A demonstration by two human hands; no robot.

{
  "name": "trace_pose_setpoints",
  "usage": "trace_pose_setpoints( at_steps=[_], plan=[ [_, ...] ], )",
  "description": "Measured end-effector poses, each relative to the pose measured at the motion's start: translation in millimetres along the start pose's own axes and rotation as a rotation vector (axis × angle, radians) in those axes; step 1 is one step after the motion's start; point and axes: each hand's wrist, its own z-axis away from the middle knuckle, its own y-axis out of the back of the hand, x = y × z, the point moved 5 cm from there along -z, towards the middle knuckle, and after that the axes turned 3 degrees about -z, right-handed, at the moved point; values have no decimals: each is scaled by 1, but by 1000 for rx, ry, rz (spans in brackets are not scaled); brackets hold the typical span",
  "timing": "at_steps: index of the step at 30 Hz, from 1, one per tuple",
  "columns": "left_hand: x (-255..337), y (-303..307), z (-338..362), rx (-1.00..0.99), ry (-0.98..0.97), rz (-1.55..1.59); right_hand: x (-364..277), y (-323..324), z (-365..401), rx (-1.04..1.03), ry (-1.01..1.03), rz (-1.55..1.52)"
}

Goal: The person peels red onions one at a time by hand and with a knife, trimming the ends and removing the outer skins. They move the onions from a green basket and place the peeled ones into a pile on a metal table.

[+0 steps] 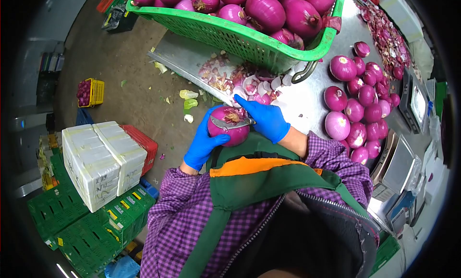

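One perforated green plastic crate [240, 46] of purple onions [265, 13] stood at the top of the frame. At centre, the blue-gloved left hand [200, 143] and blue-gloved right hand [267, 118] grasped, respectively, a round purple onion [235, 137] and a curved metal knife [230, 125], blade across the onion.

White foam boxes [91, 165] near red crate [145, 144], green crates [85, 247]

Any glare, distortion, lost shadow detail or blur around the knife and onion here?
Head view: fisheye curvature bends the surroundings, with black corners; head view: white glare washes out part of the shiny metal tabletop; head view: the black garment lining shows little detail; head view: the curved metal knife and round purple onion look reasonably sharp.
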Motion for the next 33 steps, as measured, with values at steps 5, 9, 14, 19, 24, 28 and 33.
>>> trace_pose_setpoints(
  at_steps=[5, 9, 14, 19, 24, 28, 33],
  plan=[
    [2, -3, 24, -117, 2, 212, 91, -14, 41, 19, -451, -19],
    [7, -1, 25, 131, 12, -30, 39, 2, 26, 208, -273, -377],
    [19, -11, 21, -61, 17, 505, -14, 18, -19, -94, -320, -739],
    [-12, 10, 19, -39, 61, 557, -25, 15, -25, -247, -454, -1035],
    [-13, 9, 11, 52, 7, 402, -24, 12, -36, 107, -162, -970],
    [-15, -1, 9, 59, -84, 348, -22, 17, -32, 77, -367, -973],
    [-26, 5, 3, 129, -109, 344, -8, 12, -19, 215, -384, -740]
  ],
)
